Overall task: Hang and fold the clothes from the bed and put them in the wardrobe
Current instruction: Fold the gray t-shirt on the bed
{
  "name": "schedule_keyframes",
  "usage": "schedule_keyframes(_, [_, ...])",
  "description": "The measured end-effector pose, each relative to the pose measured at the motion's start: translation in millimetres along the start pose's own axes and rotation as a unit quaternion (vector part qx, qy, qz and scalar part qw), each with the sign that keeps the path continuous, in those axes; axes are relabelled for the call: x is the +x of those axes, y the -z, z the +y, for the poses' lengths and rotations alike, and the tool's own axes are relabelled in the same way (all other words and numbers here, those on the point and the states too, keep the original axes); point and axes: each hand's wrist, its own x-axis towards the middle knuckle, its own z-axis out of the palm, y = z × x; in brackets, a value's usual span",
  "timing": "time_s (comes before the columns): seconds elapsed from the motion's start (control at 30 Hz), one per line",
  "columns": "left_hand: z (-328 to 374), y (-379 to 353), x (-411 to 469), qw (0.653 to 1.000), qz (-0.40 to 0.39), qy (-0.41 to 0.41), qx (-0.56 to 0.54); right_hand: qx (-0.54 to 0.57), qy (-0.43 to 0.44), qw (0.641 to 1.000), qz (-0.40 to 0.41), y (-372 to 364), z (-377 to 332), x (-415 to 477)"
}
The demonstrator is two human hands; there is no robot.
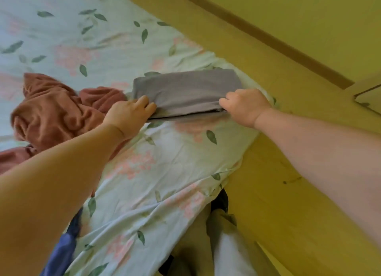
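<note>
A grey garment (pixel 185 90) lies on the bed (pixel 165 183), near the edge that meets the yellow wooden floor (pixel 288 48); it is folded into a flat, oblong bundle with smooth plain cloth on top, a soft crease running along its length and layered edges showing along the near side; the left hand (pixel 129 112) has its grip clamped on the bundle's left end, fingers curled over the cloth; the right hand (pixel 245 106) has its grip clamped on the right end, fingers curled in against the fold with the tips hidden; the bed wears a pale sheet printed with pink flowers and green leaves; a rust-coloured garment (pixel 51 114) lies crumpled just beside the grey one on the left, partly under the left forearm; a blue cloth (pixel 64 249) shows at the lower left edge of the bed.
</note>
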Motion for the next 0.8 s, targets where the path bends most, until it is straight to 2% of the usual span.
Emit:
schedule_keyframes(0.13, [64,-68,-26,0.997,-0.076,-0.015,-0.028,-0.007,-0.003,0.996,-0.090,-64,-30,-28])
schedule_keyframes(0.27, [91,-94,-48,0.994,-0.070,0.004,-0.081,0.020,-0.029,0.998,-0.057,-88,-49,-52])
schedule_keyframes(0.33, [95,-99,-54,0.991,-0.095,0.021,-0.088,0.017,-0.047,0.992,-0.118,-88,-50,-55])
schedule_keyframes(0.4, [99,-100,-57,0.982,-0.168,0.034,-0.079,-0.001,-0.068,0.970,-0.232,-85,-52,-56])
schedule_keyframes(0.43, [101,-99,-56,0.978,-0.188,0.043,-0.076,-0.009,-0.071,0.963,-0.259,-83,-52,-54])
schedule_keyframes(0.47, [101,-97,-51,0.979,-0.174,0.060,-0.091,-0.003,-0.077,0.964,-0.255,-81,-52,-51])
schedule_keyframes(0.5, [100,-93,-45,0.981,-0.131,0.085,-0.118,0.014,-0.082,0.973,-0.217,-78,-53,-46])
schedule_keyframes(0.57, [97,-88,-21,0.977,0.003,0.136,-0.165,0.068,-0.092,0.992,-0.056,-75,-59,-28])
schedule_keyframes(0.63, [97,-85,16,0.958,0.104,0.176,-0.201,0.128,-0.115,0.981,0.089,-72,-71,5])
schedule_keyframes(0.7, [99,-85,58,0.942,0.101,0.212,-0.240,0.188,-0.147,0.967,0.093,-73,-83,47])
schedule_keyframes(0.8, [101,-107,103,0.937,0.031,0.263,-0.228,0.207,-0.175,0.962,0.027,-99,-91,91])
